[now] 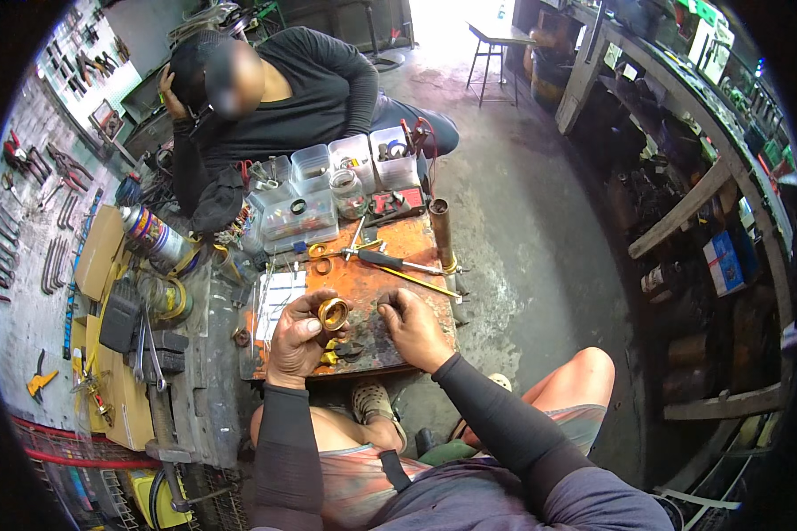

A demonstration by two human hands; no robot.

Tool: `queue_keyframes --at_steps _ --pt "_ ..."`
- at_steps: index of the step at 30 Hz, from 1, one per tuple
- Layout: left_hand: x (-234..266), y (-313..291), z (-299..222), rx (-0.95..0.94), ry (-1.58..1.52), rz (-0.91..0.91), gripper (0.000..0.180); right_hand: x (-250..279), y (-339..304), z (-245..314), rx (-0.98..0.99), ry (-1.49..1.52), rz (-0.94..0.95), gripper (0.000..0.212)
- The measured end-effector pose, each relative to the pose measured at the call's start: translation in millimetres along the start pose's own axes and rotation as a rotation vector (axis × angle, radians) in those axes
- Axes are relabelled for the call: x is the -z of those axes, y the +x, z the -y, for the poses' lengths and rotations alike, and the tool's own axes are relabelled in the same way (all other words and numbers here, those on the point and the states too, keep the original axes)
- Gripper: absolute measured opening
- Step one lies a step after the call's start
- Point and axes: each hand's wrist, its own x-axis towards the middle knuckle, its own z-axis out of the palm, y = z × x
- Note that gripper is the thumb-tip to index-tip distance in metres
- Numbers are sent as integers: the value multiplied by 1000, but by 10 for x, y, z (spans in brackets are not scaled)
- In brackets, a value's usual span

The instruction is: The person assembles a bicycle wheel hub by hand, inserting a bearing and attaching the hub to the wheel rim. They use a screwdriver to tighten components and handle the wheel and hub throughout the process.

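My left hand (pixel 294 342) grips a hollow brass-coloured ring fitting (pixel 333 313) between thumb and fingers, its round opening tilted up. To its right, my right hand (pixel 414 331) is closed, thumb against curled fingers; whatever it may pinch is too small to make out. Both hands are above the near part of a worn orange tabletop (pixel 413 237). Below them lies a yellow-and-black hand tool (pixel 338 354), partly hidden. Beyond the hands are a thin metal ring (pixel 323 266), a black-handled tool (pixel 390 261) and a yellow stick (pixel 419 282).
Clear plastic boxes (pixel 299 221) of small parts and a jar (pixel 347 193) stand at the table's far side. An upright metal tube (pixel 440 234) is at the right edge. A person in black (pixel 310 106) sits opposite. Left are a spray can (pixel 158 232) and wrenches (pixel 150 350).
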Motion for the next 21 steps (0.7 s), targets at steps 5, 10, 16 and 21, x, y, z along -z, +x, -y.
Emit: queue_keyframes --at_steps 5,10,16,21 --pt "-68 82 49 17 16 -15 53 75 16 -16 10 23 6 13" --pt "-59 90 72 51 69 -134 48 89 74 79 27 60 -4 15" --pt "-138 130 84 80 59 -252 46 118 200 346 82 48 -18 15" --pt "-145 130 75 81 66 -275 44 35 269 425 221 -23 -42 13"
